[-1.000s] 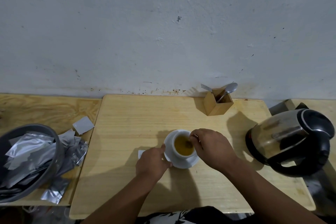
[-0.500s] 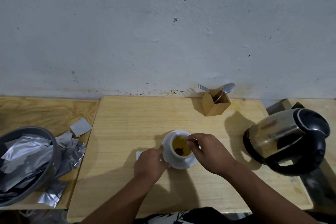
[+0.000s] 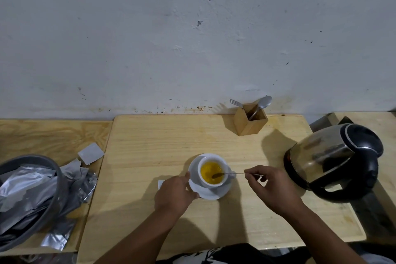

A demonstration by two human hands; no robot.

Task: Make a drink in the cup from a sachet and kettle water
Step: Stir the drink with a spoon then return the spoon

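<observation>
while the left hand (image 3: 175, 194) rests against the near-left rim of the white saucer (image 3: 222, 192), fingers curled and thumb touching its edge, the right hand (image 3: 271, 188) pinches the handle end of a thin teaspoon (image 3: 233, 174) between thumb and fingertips. the teaspoon lies almost level, reaching leftward from that hand, with its bowl over the yellow drink in the white cup (image 3: 212, 172). the cup stands on the saucer, between the 2 hands, on the pale wooden table (image 3: 150, 146). a small white scrap (image 3: 161, 184) peeks out just left of the left hand. right of the right hand sits a steel kettle (image 3: 334, 161) with a black lid and handle. beyond the right hand, near the wall, a wooden holder (image 3: 249, 123) carries a fork and a spoon. far left of the left hand, crumpled silver sachets (image 3: 25, 191) fill and spill around a grey bin (image 3: 56, 180).
</observation>
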